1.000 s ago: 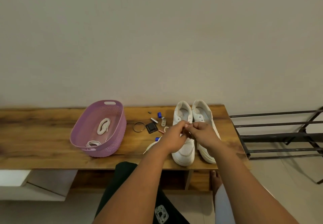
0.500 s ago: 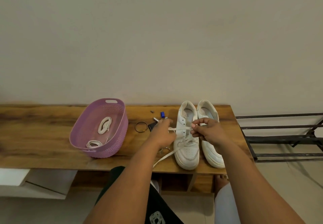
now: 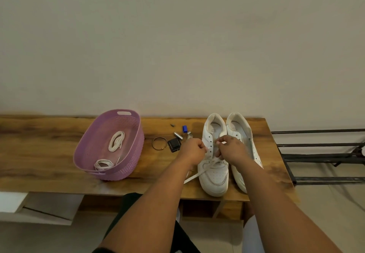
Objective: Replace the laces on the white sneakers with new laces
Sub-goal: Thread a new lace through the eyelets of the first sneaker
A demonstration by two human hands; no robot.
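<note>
Two white sneakers [image 3: 214, 154] stood side by side near the right end of the wooden surface [image 3: 39, 154], heels toward the back edge, toes toward the front edge. Both hands worked over the left one: the left hand [image 3: 192, 150] was curled, pinching a white lace [image 3: 197, 174] at the eyelets, and the right hand [image 3: 231, 149] pinched the lace above the tongue. A loose end trailed toward the front edge. Left of centre sat a purple basket [image 3: 126, 165] holding two coiled laces [image 3: 116, 143]. Between basket and sneakers lay a ring [image 3: 159, 143] and small objects.
</note>
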